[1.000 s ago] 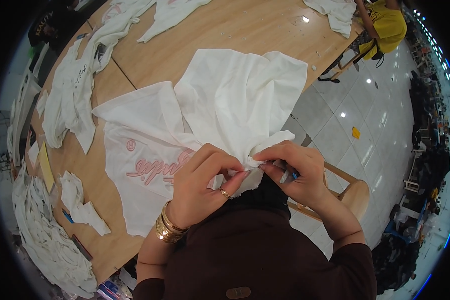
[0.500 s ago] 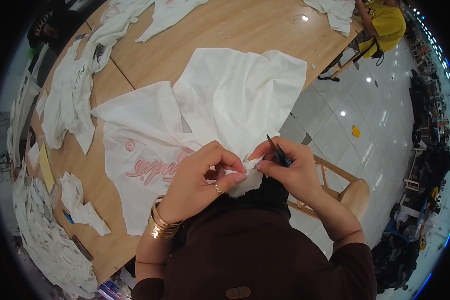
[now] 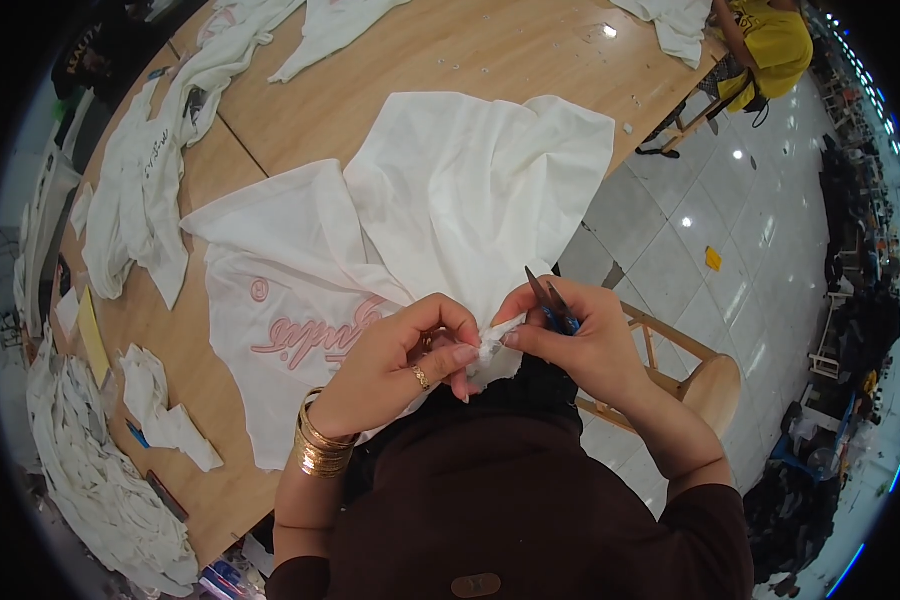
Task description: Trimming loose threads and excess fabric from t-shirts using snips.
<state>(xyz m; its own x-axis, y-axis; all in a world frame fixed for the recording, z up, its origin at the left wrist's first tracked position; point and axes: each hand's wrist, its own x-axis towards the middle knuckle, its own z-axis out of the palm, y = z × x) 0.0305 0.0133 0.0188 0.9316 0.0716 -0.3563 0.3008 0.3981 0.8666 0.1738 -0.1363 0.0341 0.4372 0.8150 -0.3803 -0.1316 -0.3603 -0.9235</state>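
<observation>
A white garment [image 3: 470, 190] with pink embroidered lettering [image 3: 295, 338] lies across the table's near edge, and its gathered end hangs at my lap. My left hand [image 3: 402, 358], wearing a ring and gold bangles, pinches the bunched cloth between thumb and fingers. Close beside it, my right hand [image 3: 595, 340] grips the same cloth with thumb and forefinger. Tucked in that hand is a small pair of scissors [image 3: 568, 320] with dark blades and a blue handle. Their blades point up and away from the cloth. My fingers partly hide the pinched edge.
Other white garments [image 3: 135, 205] lie on the wooden table [image 3: 300, 120], with a large white heap [image 3: 110, 490] at the left. White scraps [image 3: 165, 405] sit near it. A wooden stool [image 3: 710, 385] stands at my right. Beyond the table's far right corner is a person in yellow [image 3: 770, 50].
My left hand has shifted slightly down and left, its fingers now turned under the cloth. The gathered end looks more twisted, and the scissors' blades appear wider apart.
</observation>
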